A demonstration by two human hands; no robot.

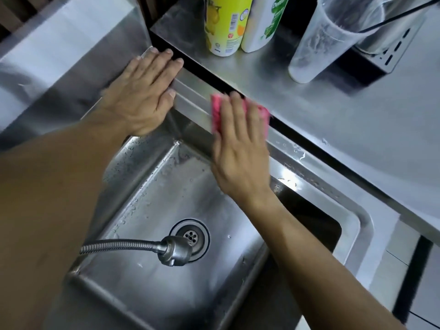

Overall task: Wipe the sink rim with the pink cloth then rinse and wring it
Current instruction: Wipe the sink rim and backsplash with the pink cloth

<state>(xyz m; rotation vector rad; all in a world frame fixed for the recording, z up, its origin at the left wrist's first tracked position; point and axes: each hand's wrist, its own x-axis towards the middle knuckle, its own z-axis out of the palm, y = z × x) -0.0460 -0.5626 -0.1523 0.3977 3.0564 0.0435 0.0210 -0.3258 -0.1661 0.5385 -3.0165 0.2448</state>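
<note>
Steel counter (357, 120) has a yellow lemon-print bottle (223, 22), white green-label bottle (262, 22), and cloudy plastic cup (328, 41) along its far edge.

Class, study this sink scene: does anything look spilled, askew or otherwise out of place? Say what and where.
Little stands out. Water droplets and dark grime lie on the sink rim to the right of the pink cloth, where it looks not yet wiped. The clear plastic cup on the counter seems tilted, though the wide lens may cause that.
</note>
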